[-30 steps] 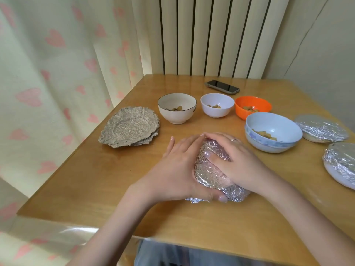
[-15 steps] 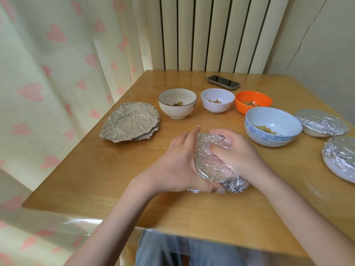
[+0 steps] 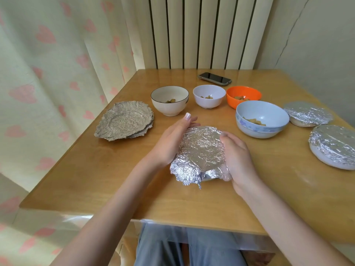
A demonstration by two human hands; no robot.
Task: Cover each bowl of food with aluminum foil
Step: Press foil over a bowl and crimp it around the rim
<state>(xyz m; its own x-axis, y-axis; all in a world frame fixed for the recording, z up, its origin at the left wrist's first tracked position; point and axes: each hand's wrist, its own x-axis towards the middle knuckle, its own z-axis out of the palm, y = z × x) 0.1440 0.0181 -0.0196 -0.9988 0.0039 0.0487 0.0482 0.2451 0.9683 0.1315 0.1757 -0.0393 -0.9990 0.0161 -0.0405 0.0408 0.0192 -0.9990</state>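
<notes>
A bowl wrapped in crinkled aluminum foil point(image 3: 199, 150) sits on the wooden table point(image 3: 96, 179) in front of me. My left hand point(image 3: 172, 139) presses its palm against the bowl's left side, fingers fairly straight and pointing away. My right hand point(image 3: 238, 156) cups the right side, fingers curled over the foil at the rim. A loose flap of foil sticks out at the near left edge. Four uncovered bowls hold bits of food: a dark-rimmed white bowl point(image 3: 170, 104), a small white bowl point(image 3: 209, 96), an orange bowl point(image 3: 244, 93) and a pale blue bowl point(image 3: 262, 120).
A stack of used foil sheets point(image 3: 124, 121) lies at the left. Two foil-covered bowls point(image 3: 307, 114) point(image 3: 334, 144) stand near the right edge. A phone point(image 3: 215, 78) lies at the back. A curtain hangs left of the table, a wall stands to the right.
Both hands have slid off the top of the foil down to the bowl's sides, so the foil top now shows. The bowl has stayed in place.
</notes>
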